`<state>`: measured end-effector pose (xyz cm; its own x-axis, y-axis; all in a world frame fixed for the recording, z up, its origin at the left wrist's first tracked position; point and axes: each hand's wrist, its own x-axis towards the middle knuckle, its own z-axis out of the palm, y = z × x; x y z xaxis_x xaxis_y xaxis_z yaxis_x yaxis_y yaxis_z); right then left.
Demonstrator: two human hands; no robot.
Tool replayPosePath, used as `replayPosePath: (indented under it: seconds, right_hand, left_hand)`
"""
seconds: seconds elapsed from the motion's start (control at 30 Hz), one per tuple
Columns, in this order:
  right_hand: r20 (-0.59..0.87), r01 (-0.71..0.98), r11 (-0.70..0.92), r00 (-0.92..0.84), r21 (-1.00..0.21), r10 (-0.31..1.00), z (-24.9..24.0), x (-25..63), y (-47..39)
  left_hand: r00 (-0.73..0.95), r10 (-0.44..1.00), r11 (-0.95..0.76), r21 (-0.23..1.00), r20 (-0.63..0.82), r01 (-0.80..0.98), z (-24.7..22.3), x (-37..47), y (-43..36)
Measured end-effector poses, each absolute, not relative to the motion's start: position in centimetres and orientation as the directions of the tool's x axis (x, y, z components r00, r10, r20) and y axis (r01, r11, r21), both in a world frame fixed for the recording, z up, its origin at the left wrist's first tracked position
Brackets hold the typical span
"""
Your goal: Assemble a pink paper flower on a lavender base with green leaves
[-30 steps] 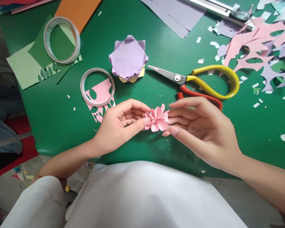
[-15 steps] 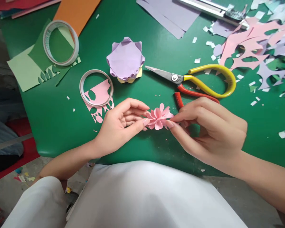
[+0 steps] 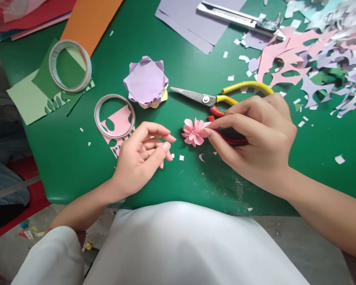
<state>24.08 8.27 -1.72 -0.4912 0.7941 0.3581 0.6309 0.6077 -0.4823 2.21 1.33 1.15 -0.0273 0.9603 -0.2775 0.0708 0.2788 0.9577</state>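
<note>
A pink paper flower (image 3: 194, 132) with layered petals is pinched at its right side between the thumb and forefinger of my right hand (image 3: 252, 138). My left hand (image 3: 142, 158) is apart from the flower, to its left, with curled fingers apart and nothing in them. Scissors (image 3: 206, 99) with yellow and red handles lie beyond the flower, partly hidden by my right hand. A folded purple paper piece (image 3: 146, 82), with yellow paper under its edge, sits left of the scissor tips.
Two tape rolls (image 3: 52, 65) (image 3: 97, 118) lie at the left over green and pink paper. A box cutter (image 3: 228, 15) rests on purple sheets (image 3: 192, 23) at the back. Paper scraps (image 3: 323, 79) pile up at the right on the green table (image 3: 86, 170).
My left hand has let go of the flower and moved left. My right hand has carried the flower slightly up, now covering more of the scissors' handles. The view has shifted somewhat.
</note>
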Motion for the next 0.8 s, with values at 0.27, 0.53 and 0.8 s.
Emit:
replayPosePath:
  seconds: [0.27, 0.53, 0.8]
  right_hand:
    - [0.326, 0.627, 0.586, -0.49, -0.513, 0.809, -1.5, 24.2, 8.5]
    - [0.365, 0.589, 0.662, -0.554, -0.464, 0.748, -1.2, 25.2, 9.3]
    - [0.358, 0.602, 0.685, -0.585, -0.41, 0.728, -2.0, 24.9, 8.5]
  left_hand:
    - [-0.05, 0.966, 0.259, 0.958, -0.255, 0.124, 1.3, 2.2, 1.2]
    - [-0.066, 0.979, 0.204, 0.962, -0.195, 0.182, 1.4, 2.1, 1.1]
    - [-0.072, 0.978, 0.209, 0.953, -0.198, 0.218, 1.2, 2.2, 1.0]
